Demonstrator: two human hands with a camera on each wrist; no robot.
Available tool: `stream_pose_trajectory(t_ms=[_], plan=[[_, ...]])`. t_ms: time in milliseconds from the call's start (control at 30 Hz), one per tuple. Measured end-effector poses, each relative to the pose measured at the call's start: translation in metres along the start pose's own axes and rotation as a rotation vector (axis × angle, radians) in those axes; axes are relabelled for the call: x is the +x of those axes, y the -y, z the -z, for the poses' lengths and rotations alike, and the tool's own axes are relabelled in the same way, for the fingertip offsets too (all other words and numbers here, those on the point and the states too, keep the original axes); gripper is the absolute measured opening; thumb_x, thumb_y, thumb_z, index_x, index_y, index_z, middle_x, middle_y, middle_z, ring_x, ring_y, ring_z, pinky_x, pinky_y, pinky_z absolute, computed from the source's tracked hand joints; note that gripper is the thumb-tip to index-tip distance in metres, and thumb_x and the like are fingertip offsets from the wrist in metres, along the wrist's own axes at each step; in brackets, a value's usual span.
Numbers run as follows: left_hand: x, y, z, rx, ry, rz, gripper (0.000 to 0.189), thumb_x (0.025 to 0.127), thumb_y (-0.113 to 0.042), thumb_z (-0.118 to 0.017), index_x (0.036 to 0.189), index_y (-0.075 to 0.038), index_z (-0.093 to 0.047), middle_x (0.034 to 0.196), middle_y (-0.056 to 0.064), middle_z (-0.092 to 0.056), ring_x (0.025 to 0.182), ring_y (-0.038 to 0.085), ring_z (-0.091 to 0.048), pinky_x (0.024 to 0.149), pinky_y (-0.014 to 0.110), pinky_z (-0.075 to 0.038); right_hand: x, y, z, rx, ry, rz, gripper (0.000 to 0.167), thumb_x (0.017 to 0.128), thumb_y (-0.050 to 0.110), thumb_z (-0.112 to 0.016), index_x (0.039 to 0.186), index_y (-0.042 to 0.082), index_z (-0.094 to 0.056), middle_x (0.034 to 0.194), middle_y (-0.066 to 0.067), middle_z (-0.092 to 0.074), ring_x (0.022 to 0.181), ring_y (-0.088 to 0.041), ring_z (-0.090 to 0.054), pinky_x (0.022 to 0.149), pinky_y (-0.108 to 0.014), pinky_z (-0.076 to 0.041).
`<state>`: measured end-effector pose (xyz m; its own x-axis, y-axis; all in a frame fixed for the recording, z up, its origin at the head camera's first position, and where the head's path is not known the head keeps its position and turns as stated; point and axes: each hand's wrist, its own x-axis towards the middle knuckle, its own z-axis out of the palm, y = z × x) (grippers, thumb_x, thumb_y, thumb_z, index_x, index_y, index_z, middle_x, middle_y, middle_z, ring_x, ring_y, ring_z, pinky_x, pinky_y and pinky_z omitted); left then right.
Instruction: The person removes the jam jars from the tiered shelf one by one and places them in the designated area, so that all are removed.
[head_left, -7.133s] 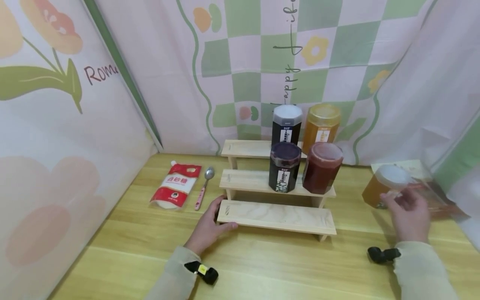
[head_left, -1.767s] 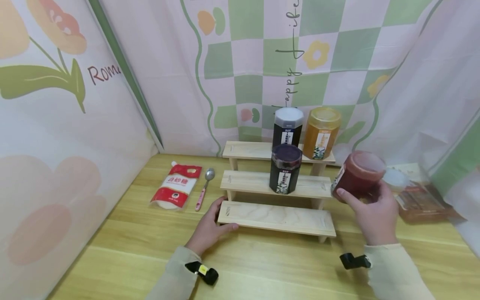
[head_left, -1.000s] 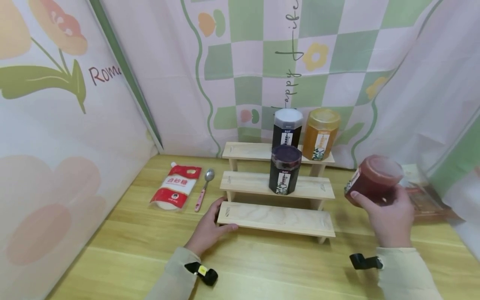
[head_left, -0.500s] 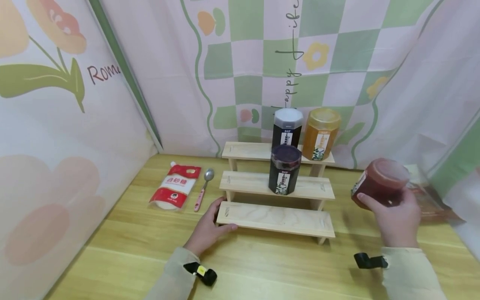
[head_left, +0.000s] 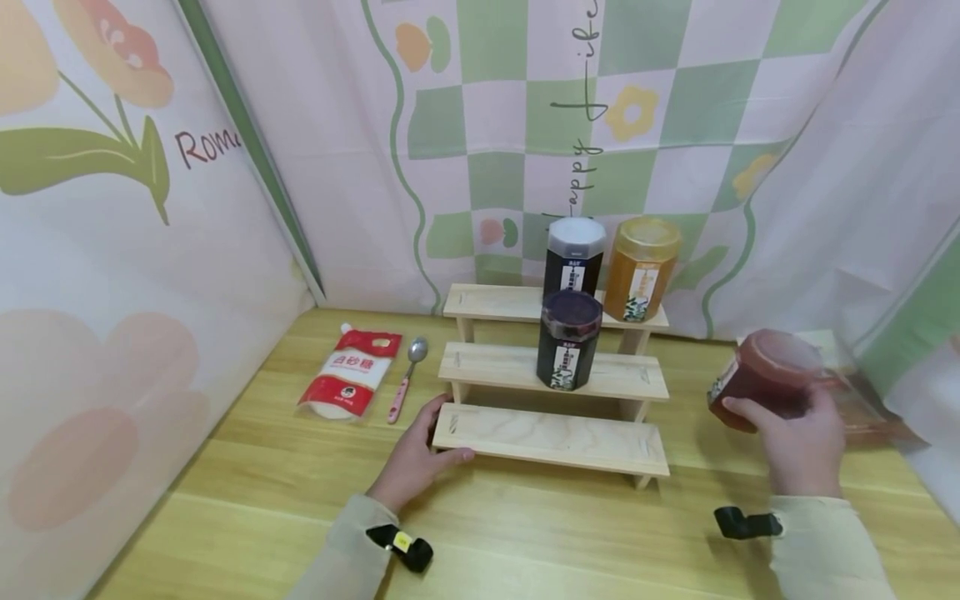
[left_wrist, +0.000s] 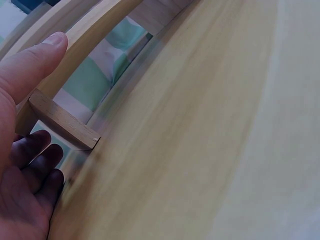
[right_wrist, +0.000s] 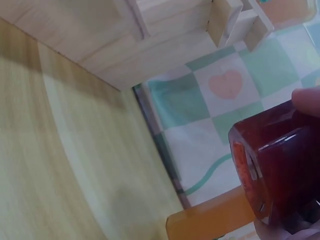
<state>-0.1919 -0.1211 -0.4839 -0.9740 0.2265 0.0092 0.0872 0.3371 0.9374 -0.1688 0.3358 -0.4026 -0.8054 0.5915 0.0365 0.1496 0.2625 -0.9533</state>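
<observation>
My right hand (head_left: 806,446) holds a jar of dark red jam (head_left: 772,379) to the right of the wooden step rack (head_left: 551,433). The jar tilts, its label facing left, and it shows large in the right wrist view as a red faceted jar (right_wrist: 280,160). My left hand (head_left: 416,458) grips the left end of the rack's lowest step, thumb (left_wrist: 37,62) along the front edge. A dark purple jar (head_left: 568,342) stands on the middle step. On the top step are a black jar with a white lid (head_left: 574,254) and a yellow-orange jar (head_left: 642,271).
An amber jar (right_wrist: 212,217) stands beyond the red one, hidden behind it in the head view. A flat reddish-brown pouch (head_left: 862,417) lies at the far right. Left of the rack are a red-and-white sugar bag (head_left: 351,372) and a spoon (head_left: 407,379). Patterned curtain (head_left: 495,108) hangs behind.
The right hand, earlier at the amber jar, has since lifted the red jar off the middle step. Over the last second that jar moved right and lower. The left hand stays put.
</observation>
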Motion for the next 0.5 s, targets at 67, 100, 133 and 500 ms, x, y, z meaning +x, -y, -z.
stream_pose_trajectory(t_ms=[67, 100, 133, 500], plan=[[0.000, 0.000, 0.000, -0.005, 0.002, -0.002, 0.103, 0.076, -0.047, -0.086, 0.158, -0.023, -0.028, 0.153, 0.009, -0.045, 0.140, 0.032, -0.043, 0.116, 0.053, -0.033, 0.002, -0.002, 0.001, -0.013, -0.004, -0.009, 0.093, 0.080, 0.018, -0.087, 0.157, 0.021, -0.034, 0.159, -0.011, -0.036, 0.142, -0.018, -0.035, 0.120, -0.032, -0.026], [0.000, 0.001, 0.000, -0.006, 0.001, -0.004, 0.103, 0.076, -0.046, -0.086, 0.158, -0.023, -0.028, 0.153, 0.009, -0.045, 0.140, 0.032, -0.043, 0.116, 0.053, -0.033, 0.002, -0.003, 0.001, -0.016, -0.006, -0.014, 0.093, 0.080, 0.019, -0.087, 0.157, 0.021, -0.034, 0.159, -0.011, -0.036, 0.142, -0.019, -0.035, 0.120, -0.033, -0.026], [0.000, 0.000, 0.000, -0.008, 0.001, -0.005, 0.103, 0.076, -0.046, -0.086, 0.158, -0.023, -0.028, 0.153, 0.009, -0.045, 0.140, 0.032, -0.043, 0.116, 0.052, -0.033, 0.004, -0.005, 0.001, -0.019, -0.011, -0.019, 0.093, 0.080, 0.020, -0.087, 0.156, 0.020, -0.034, 0.159, -0.011, -0.036, 0.141, -0.019, -0.036, 0.120, -0.033, -0.026], [0.000, -0.001, 0.001, -0.010, 0.003, 0.003, 0.104, 0.076, -0.047, -0.085, 0.158, -0.022, -0.027, 0.154, 0.009, -0.045, 0.140, 0.032, -0.042, 0.116, 0.053, -0.032, 0.007, -0.018, 0.007, 0.004, -0.018, -0.046, 0.094, 0.079, 0.017, -0.088, 0.156, 0.018, -0.035, 0.157, -0.008, -0.039, 0.139, -0.015, -0.038, 0.120, -0.032, -0.027]])
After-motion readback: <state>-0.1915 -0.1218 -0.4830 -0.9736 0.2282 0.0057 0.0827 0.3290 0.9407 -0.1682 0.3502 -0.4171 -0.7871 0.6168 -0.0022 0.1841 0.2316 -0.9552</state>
